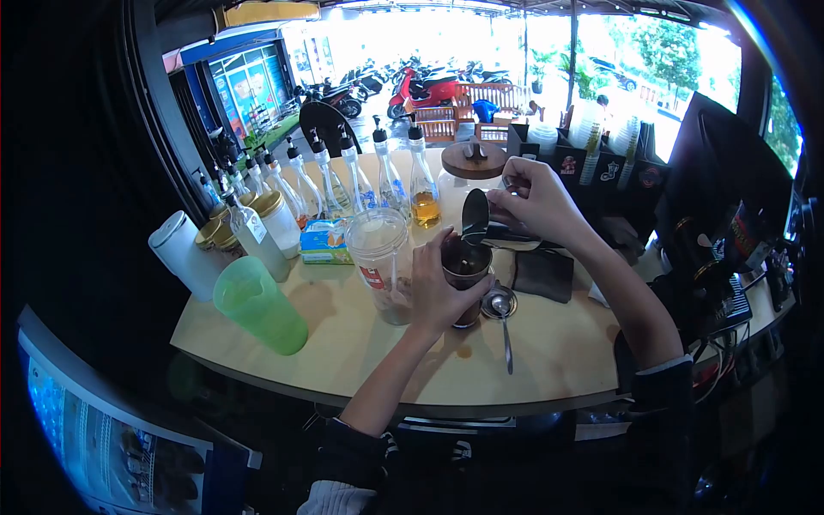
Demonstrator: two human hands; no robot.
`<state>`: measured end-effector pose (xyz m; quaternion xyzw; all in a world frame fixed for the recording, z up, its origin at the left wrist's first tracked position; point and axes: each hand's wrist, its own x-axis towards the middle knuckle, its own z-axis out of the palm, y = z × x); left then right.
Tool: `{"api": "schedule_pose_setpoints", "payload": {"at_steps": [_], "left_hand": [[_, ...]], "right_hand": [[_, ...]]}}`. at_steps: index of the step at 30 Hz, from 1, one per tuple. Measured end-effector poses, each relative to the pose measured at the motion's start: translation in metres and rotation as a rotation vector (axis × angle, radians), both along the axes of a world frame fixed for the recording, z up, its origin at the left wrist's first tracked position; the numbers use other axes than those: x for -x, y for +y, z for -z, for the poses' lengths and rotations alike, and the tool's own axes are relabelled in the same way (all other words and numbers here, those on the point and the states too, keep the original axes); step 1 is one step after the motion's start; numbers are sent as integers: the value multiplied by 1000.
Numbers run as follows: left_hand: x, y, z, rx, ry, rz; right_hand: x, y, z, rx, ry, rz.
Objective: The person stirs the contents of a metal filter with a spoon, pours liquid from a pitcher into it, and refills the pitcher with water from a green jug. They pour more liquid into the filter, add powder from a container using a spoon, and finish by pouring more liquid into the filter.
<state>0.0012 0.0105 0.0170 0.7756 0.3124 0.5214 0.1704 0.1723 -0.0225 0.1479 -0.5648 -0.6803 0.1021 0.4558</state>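
My left hand (pixel 440 287) is wrapped round a glass of dark contents (pixel 468 260) on the wooden counter. Above its rim, my right hand (pixel 534 199) grips a dark spoon-like utensil (pixel 475 216), its bowl pointing down toward the glass. To the left of my left hand stands a tall clear plastic container (pixel 378 257) with a red label. A metal spoon (pixel 506 339) rests with its bowl on a small round dish, right of the glass. Behind my hands is a jar with a round wooden lid (pixel 474 160).
A green pitcher (pixel 260 305) stands at the left. Pump bottles (pixel 349 172) line the back edge, with a blue-green box (pixel 325 242) before them. A dark folded cloth (pixel 543 275) lies at right. Cups (pixel 586 129) fill a black holder behind; black equipment (pixel 704 257) is at far right.
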Motion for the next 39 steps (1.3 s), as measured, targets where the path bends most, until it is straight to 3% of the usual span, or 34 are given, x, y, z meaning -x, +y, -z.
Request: {"api": "schedule_pose_setpoints", "payload": {"at_steps": [16,39], "left_hand": [[-1,3,3,-45,-33,22],[-1,4,5,-11,-17,-3]], "right_hand": [[-1,-35,-9,56,43,34],[-2,-14,-3,-27,-57,73]]}}
